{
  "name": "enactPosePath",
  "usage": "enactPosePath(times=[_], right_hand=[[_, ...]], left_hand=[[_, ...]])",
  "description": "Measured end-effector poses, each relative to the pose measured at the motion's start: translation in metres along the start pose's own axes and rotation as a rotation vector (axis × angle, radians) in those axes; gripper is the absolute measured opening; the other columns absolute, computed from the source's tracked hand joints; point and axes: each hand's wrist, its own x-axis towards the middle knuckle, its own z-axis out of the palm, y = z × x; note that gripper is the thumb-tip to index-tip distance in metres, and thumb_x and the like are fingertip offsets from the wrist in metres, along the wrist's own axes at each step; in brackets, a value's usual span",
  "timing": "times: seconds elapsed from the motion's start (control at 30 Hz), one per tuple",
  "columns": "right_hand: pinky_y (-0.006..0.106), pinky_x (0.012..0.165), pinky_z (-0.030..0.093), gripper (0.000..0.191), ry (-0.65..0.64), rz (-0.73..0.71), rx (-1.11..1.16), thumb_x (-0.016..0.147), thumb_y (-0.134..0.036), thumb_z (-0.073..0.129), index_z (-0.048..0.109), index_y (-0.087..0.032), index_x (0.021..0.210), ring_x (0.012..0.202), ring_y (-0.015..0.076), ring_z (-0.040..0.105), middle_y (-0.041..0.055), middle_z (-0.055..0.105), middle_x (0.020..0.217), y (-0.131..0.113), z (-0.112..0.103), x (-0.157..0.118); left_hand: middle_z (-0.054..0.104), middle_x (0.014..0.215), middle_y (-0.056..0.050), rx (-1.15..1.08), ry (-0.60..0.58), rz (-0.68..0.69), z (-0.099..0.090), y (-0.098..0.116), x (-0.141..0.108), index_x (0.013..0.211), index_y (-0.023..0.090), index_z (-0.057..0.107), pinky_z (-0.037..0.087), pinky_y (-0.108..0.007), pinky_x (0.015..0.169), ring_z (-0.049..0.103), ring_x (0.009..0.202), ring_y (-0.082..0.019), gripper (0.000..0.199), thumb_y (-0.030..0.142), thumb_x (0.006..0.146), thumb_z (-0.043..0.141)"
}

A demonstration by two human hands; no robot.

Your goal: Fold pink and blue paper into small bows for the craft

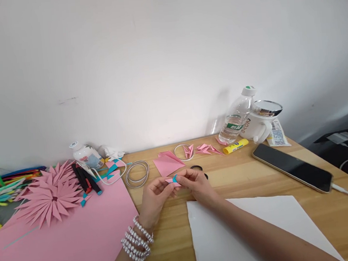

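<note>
A small folded paper piece (170, 181), pink with a blue part, is pinched between both hands above the wooden table. My left hand (155, 195), with strings of pearly beads (136, 240) round the wrist, grips its left end. On the blue part at the right end are the fingers of my right hand (197, 183). Just behind the hands lie several pink paper sheets (167, 163). A black ring-shaped thing (197, 167) shows partly behind my right hand. Below my right forearm is a white board (250, 237).
Pink folded-paper stars (50, 198) lie on a large pink sheet (71, 245) at left, near pens (85, 179) and a white bottle (86, 154). A glue stick (235, 146), water bottle (236, 117), mug (260, 123) and phone (293, 166) stand or lie at right.
</note>
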Motion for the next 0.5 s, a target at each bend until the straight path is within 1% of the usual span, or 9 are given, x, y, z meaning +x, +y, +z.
enactPosePath(times=[0.1,0.13,0.2,0.23,0.3,0.37,0.4,0.43,0.5], right_hand=[[0.027,0.059,0.044,0.020,-0.033,-0.020,-0.078,0.069,-0.035,0.063,0.060,-0.016,0.065,0.056,0.0120,0.053,0.0004,0.059,0.059,0.000,0.002,-0.003],[0.027,0.059,0.043,0.020,-0.019,-0.034,-0.116,0.070,-0.035,0.063,0.060,-0.016,0.065,0.057,0.0124,0.053,0.0008,0.058,0.060,0.001,0.004,-0.004],[0.027,0.059,0.042,0.019,0.064,-0.098,-0.228,0.069,-0.034,0.063,0.059,-0.017,0.062,0.058,0.0132,0.051,0.0013,0.056,0.061,0.002,0.008,-0.008],[0.027,0.059,0.041,0.019,0.131,-0.162,-0.296,0.069,-0.033,0.063,0.057,-0.018,0.060,0.059,0.0135,0.050,0.0013,0.055,0.061,0.003,0.010,-0.010],[0.027,0.061,0.040,0.020,0.234,-0.243,-0.376,0.067,-0.031,0.063,0.055,-0.018,0.054,0.062,0.0139,0.049,0.0010,0.053,0.060,0.005,0.014,-0.013],[0.027,0.060,0.041,0.021,0.260,-0.165,-0.310,0.066,-0.031,0.064,0.054,-0.018,0.054,0.060,0.0133,0.048,0.0004,0.053,0.059,0.006,0.015,-0.012],[0.027,0.058,0.042,0.021,0.236,-0.070,-0.220,0.065,-0.032,0.065,0.054,-0.017,0.056,0.057,0.0127,0.049,0.0001,0.054,0.058,0.007,0.014,-0.010],[0.027,0.057,0.042,0.022,0.174,0.025,-0.115,0.065,-0.034,0.065,0.055,-0.017,0.057,0.055,0.0123,0.049,-0.0001,0.054,0.057,0.007,0.013,-0.008],[0.026,0.059,0.044,0.021,0.047,0.122,0.030,0.064,-0.035,0.067,0.058,-0.016,0.062,0.057,0.0116,0.051,0.0001,0.057,0.061,0.006,0.009,-0.004]], left_hand=[[0.066,0.065,-0.004,0.000,-0.003,0.004,-0.002,-0.001,0.000,0.073,0.012,0.061,0.048,-0.024,0.054,0.058,0.056,-0.012,0.015,0.027,0.070,0.062],[0.066,0.064,-0.004,0.018,0.003,0.013,-0.002,-0.002,0.000,0.071,0.012,0.061,0.047,-0.023,0.052,0.057,0.054,-0.012,0.015,0.027,0.070,0.062],[0.064,0.062,-0.003,0.083,0.000,0.042,-0.003,-0.003,-0.001,0.070,0.013,0.060,0.045,-0.022,0.050,0.055,0.051,-0.011,0.015,0.028,0.070,0.061],[0.063,0.062,-0.002,0.122,-0.006,0.064,-0.003,-0.003,-0.001,0.070,0.013,0.061,0.045,-0.022,0.049,0.053,0.050,-0.010,0.015,0.028,0.070,0.061],[0.062,0.064,-0.002,0.193,-0.004,0.118,-0.002,-0.003,-0.002,0.071,0.013,0.061,0.044,-0.022,0.051,0.053,0.052,-0.010,0.015,0.028,0.070,0.061],[0.062,0.067,-0.003,0.237,0.023,0.174,-0.001,-0.003,-0.002,0.071,0.013,0.061,0.045,-0.022,0.055,0.055,0.058,-0.012,0.013,0.027,0.070,0.061],[0.062,0.066,-0.003,0.244,0.040,0.190,-0.001,-0.003,-0.001,0.072,0.013,0.061,0.046,-0.022,0.055,0.056,0.059,-0.012,0.013,0.026,0.070,0.061],[0.062,0.065,-0.003,0.240,0.054,0.192,-0.001,-0.004,-0.001,0.072,0.013,0.061,0.046,-0.022,0.054,0.055,0.057,-0.012,0.013,0.026,0.070,0.061],[0.061,0.062,-0.002,0.208,0.058,0.161,-0.002,-0.005,0.000,0.075,0.013,0.061,0.045,-0.022,0.050,0.053,0.051,-0.011,0.015,0.027,0.070,0.060]])
